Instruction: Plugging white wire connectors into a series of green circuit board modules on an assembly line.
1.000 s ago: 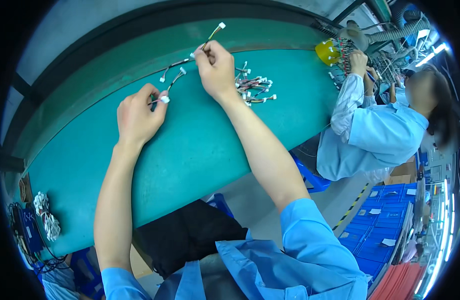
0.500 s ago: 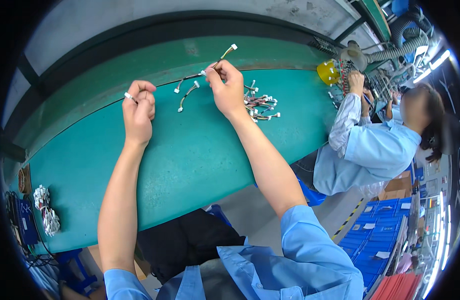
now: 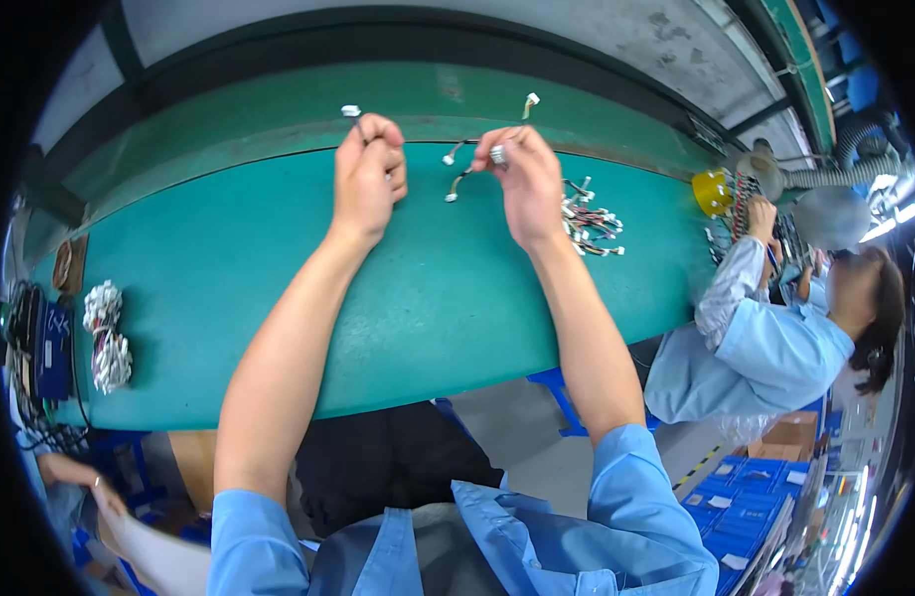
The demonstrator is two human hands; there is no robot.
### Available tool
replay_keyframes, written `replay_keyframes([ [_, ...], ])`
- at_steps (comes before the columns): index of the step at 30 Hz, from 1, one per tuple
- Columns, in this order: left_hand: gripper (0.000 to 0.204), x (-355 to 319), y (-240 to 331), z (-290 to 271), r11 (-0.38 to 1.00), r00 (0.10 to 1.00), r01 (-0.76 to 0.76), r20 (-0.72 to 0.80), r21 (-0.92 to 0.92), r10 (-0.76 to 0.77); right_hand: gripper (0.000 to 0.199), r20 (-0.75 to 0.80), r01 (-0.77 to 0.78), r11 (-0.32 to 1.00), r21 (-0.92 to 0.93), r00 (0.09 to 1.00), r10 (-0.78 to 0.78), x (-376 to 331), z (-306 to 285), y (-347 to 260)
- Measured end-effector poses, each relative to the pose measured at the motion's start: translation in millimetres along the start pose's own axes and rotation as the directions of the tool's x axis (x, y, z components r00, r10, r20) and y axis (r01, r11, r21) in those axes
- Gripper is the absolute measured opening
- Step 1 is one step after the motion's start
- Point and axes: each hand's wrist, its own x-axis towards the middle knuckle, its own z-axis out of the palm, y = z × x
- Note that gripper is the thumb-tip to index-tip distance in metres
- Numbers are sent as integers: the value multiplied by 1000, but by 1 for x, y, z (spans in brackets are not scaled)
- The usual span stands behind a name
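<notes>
My left hand (image 3: 369, 189) is closed round a short wire harness, whose white connector (image 3: 350, 111) sticks out above the fingers. The rest of that harness is hidden in the fist. To its right, my right hand (image 3: 527, 189) has its fingers pinched at a white connector (image 3: 498, 154) of another short wire harness. A white end with yellow-green wires (image 3: 530, 105) shows beyond these fingers; the hand hides how the pieces join. Left of the right fingertips are two more harness ends, an upper white plug (image 3: 449, 159) and a lower white plug (image 3: 452, 198).
A loose pile of wire harnesses (image 3: 592, 223) lies right of my right hand on the green table (image 3: 209, 288). Bundled white-ended harnesses (image 3: 107, 338) and a dark blue box (image 3: 52, 353) are at the left. A co-worker (image 3: 765, 338) works at the right near a yellow container (image 3: 711, 193).
The view has shifted, so the table's contents sit further right. My left hand has come closer to my right hand. The right hand has turned, showing a white connector at its fingertips.
</notes>
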Motion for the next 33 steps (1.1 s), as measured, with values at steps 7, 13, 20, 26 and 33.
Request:
replay_keyframes([
  [7,17,-3,8,-4,1000,1000,-16,-2,-13,16,20,558,-451,559,695,830,-24,-27,135,-115],
  [13,16,-6,-6,-4,999,1000,-8,21,35,8,20,578,-450,512,732,808,-115,-27,148,-113],
  [20,17,-5,-12,-19,996,999,-53,7,66,53,21,648,-503,467,728,728,-226,-17,164,-115],
  [26,15,-2,-16,-3,991,995,-96,50,96,91,21,656,-485,475,734,687,-312,-7,161,-124],
  [33,15,-2,-15,-7,961,994,-105,53,257,95,22,652,-500,429,752,658,-377,-10,148,-111],
])
